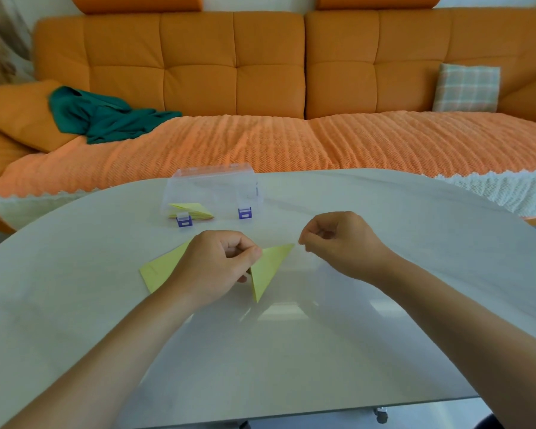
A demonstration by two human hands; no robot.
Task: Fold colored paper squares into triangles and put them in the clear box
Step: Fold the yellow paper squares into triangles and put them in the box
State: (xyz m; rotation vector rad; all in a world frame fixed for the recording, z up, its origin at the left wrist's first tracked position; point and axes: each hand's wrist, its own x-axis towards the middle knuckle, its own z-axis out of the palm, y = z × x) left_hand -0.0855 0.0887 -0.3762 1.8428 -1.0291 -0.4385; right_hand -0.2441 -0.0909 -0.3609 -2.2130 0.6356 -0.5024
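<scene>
On glossy table (pixel 353 335) — left hand (pixel 217 264) pinches yellow triangle (pixel 268 267); right hand (pixel 338 243) curled.

- A pale table (pixel 291 351) with a rounded far edge fills the lower part of the view; its top is glossy.
- An orange sofa (pixel 198 66) with a tufted back stands just behind the table.
- A ribbed orange blanket (pixel 291 144) with a white border covers the seat.
- A dark green cloth (pixel 106 116) lies crumpled at the left, partly on an orange cushion (pixel 16 109).
- A checked cushion (pixel 466 88) leans against the sofa back at the right.
- A small caster wheel (pixel 381 416) shows below the near table edge.
</scene>
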